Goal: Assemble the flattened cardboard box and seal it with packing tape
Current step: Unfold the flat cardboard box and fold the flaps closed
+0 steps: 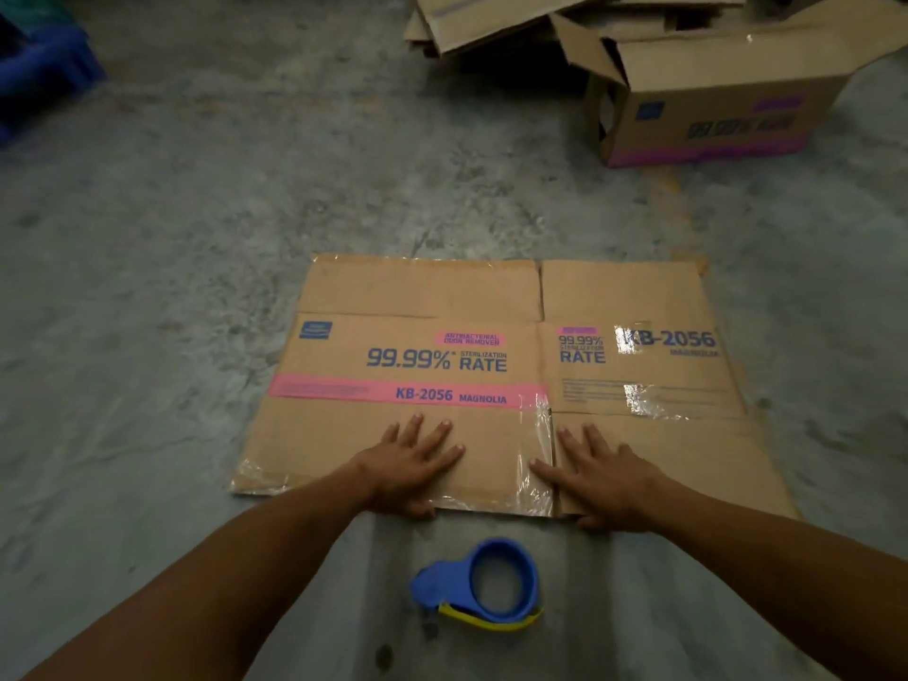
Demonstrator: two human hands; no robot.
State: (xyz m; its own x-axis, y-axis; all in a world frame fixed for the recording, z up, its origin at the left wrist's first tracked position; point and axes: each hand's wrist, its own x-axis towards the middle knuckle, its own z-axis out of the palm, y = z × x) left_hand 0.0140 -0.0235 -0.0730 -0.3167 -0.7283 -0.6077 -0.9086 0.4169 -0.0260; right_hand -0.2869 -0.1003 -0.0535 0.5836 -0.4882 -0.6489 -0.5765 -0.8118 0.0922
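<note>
A flattened brown cardboard box (442, 297) with blue print and a pink band lies flat on the concrete floor in front of me. Old clear tape shines on its near flaps. My left hand (410, 466) rests palm down on the near left flap, fingers spread, thumb at the near edge. On the near right flap lies my right hand (602, 476), also flat with fingers apart, thumb curled at the flap's near edge. A blue tape dispenser (484, 584) with a yellow strip lies on the floor just behind my hands, close to me.
An assembled box (712, 110) of the same print stands open at the back right. Behind it lies a heap of flattened cardboard (491, 22). Something blue (39, 71) sits at the far left. Grey concrete floor (196, 238) surrounds the box.
</note>
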